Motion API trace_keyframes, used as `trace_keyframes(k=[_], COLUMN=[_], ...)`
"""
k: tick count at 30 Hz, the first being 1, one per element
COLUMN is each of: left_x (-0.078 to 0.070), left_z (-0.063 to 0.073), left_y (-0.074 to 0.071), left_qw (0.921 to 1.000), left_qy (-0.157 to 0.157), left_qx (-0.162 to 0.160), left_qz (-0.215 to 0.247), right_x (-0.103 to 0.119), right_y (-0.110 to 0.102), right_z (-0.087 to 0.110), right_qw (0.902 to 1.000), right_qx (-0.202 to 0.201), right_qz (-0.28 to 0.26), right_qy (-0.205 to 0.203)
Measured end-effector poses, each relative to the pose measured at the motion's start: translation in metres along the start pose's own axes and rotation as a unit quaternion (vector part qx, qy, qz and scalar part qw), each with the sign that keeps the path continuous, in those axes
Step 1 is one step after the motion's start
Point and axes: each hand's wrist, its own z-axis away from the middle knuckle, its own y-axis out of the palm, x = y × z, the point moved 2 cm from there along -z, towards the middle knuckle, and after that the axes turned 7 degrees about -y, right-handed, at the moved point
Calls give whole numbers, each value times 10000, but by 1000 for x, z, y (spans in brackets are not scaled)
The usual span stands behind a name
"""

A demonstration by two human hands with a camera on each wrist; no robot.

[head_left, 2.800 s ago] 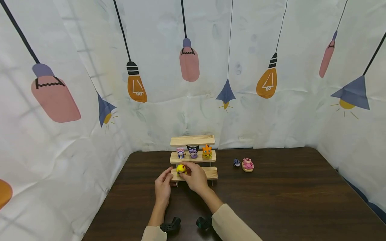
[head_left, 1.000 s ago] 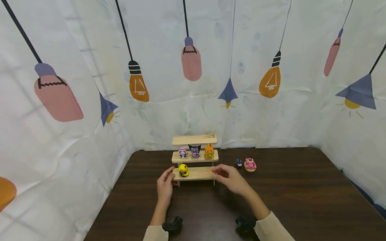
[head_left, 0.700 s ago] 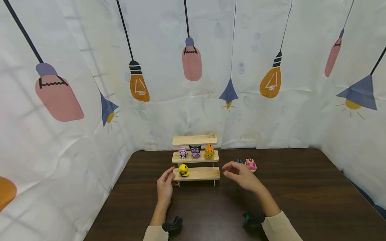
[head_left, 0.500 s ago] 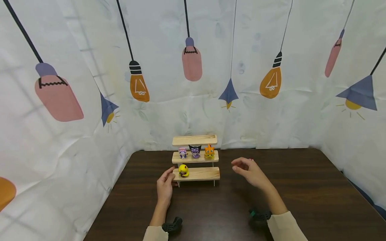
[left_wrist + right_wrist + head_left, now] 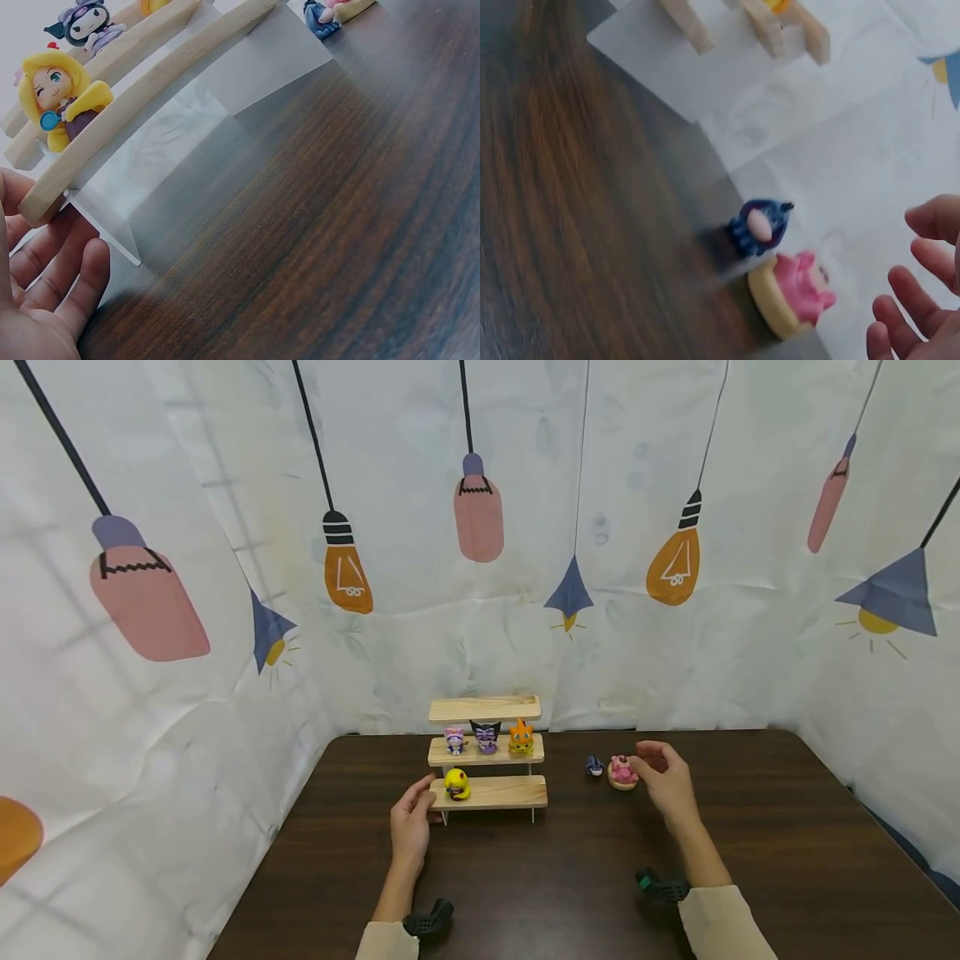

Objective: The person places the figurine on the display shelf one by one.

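Observation:
A three-tier wooden display shelf [image 5: 487,792] with clear side supports stands near the back of the table. At its bottom tier's left end, my left hand [image 5: 409,827] grips the board, its fingers partly under it in the left wrist view. A yellow-haired doll figurine [image 5: 64,97] sits on that tier's left part. Over on the right, my right hand [image 5: 670,783] is beside a pink bear figurine [image 5: 799,289] with a tan base; in the right wrist view its fingers [image 5: 911,289] are spread and apart from it. A small dark blue figurine [image 5: 761,225] sits next to the pink one.
On the middle tier are a pink-and-purple figurine [image 5: 454,742], a black-and-purple one [image 5: 486,737] and an orange-and-yellow one [image 5: 521,737]. Behind the dark brown table [image 5: 570,877] hangs a white curtain [image 5: 420,652] printed with lamps.
My right hand has let go of the yellow-haired figurine on the bottom tier, then moved right, past the blue figurine, to the pink one's right side. The left hand has stayed at the shelf.

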Motion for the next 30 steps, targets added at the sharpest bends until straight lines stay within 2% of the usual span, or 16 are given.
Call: trace_keyframes(k=[5, 11, 16, 18, 20, 30], left_x=[1, 1, 22, 31, 34, 35], left_z=[-1, -1, -16, -22, -23, -23], left_y=[0, 0, 0, 0, 1, 1], left_qw=[10000, 10000, 10000, 9999, 9999, 9997], left_qy=[2, -4, -24, 6, 62, 39], left_qx=[18, -28, -82, -114, -150, -236], left_qz=[14, 10, 30, 30, -3, -9], right_x=[-14, -33, -41, -41, -41, -44], right_y=[-4, -2, 1, 2, 3, 6], right_z=[-2, -1, 0, -1, -2, -6], right_qw=[9990, 9940, 9886, 9868, 9853, 9800], right_qx=[314, 972, 1368, 1457, 1531, 1754], right_qz=[145, 283, 496, 599, 672, 933], right_qy=[282, 406, 378, 372, 339, 86])
